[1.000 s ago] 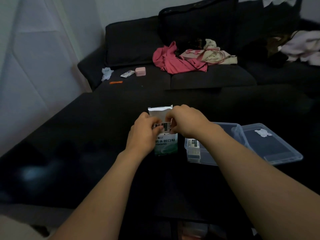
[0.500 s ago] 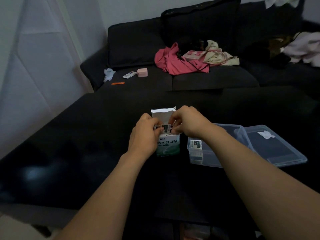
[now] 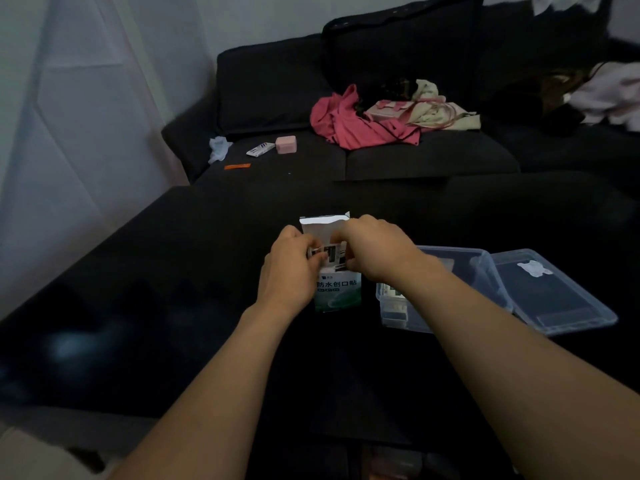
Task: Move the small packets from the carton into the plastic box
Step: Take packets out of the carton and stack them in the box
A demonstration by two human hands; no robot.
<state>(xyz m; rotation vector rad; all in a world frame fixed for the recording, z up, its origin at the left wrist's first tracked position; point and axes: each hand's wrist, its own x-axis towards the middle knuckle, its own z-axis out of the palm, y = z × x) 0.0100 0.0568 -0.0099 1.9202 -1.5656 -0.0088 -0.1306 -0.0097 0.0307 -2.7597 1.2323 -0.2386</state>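
A white and green carton (image 3: 337, 292) stands upright on the dark table, its top flap raised. My left hand (image 3: 289, 270) grips the carton's left side. My right hand (image 3: 375, 252) pinches small packets (image 3: 330, 255) sticking out of the carton's mouth. To the right sits the clear plastic box (image 3: 485, 271), with a few small packets (image 3: 393, 301) lying at its left end, partly hidden by my right forearm. Its clear lid (image 3: 554, 296) lies open flat on the box's right.
A dark sofa stands behind the table, with a pink garment (image 3: 353, 123), a cream bag (image 3: 426, 105), a pink case (image 3: 286, 144), a small tube (image 3: 260, 149), crumpled tissue (image 3: 219, 148) and an orange strip (image 3: 237, 166). A pale wall runs along the left.
Both hands have stayed at the carton's mouth, with the right fingers shifting a little on the packets. The view has drifted slightly.
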